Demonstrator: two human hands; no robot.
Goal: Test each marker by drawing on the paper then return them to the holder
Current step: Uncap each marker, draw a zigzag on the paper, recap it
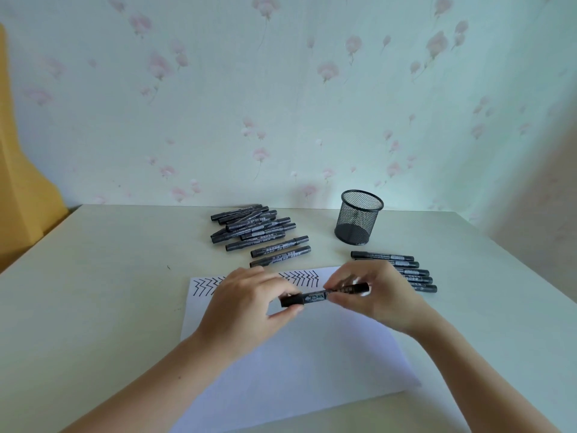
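The pale, smooth-topped table [93, 292] stood against a wall papered in light green with pink flowers [281, 89], and everything for the job had been laid out on it within easy reach. The white sheet of paper [296, 354] lay flat directly in front of the person, near the table's front edge, presumably so both hands could work over it; a row of black zigzag strokes [299, 276] ran along its far edge.

Behind the paper to the right stood the round black wire-mesh pen holder [359, 218], upright and, as far as the mesh showed, with no markers in it. A loose heap of black markers with grey labels [253, 228] lay behind the paper to the left, and a tidier row of the same black markers [390, 264] lay to the right, just in front of the holder. The split suggested one group tested and one waiting, though which was which could not be told.

Over the paper, the left hand [246, 304] pinched the cap end of one black marker [321, 296], thumb below and fingers above, while the right hand [371, 295] held its barrel in curled fingertips. The marker was level, clear of the sheet, a grip suited to pulling the cap off or pressing it on.
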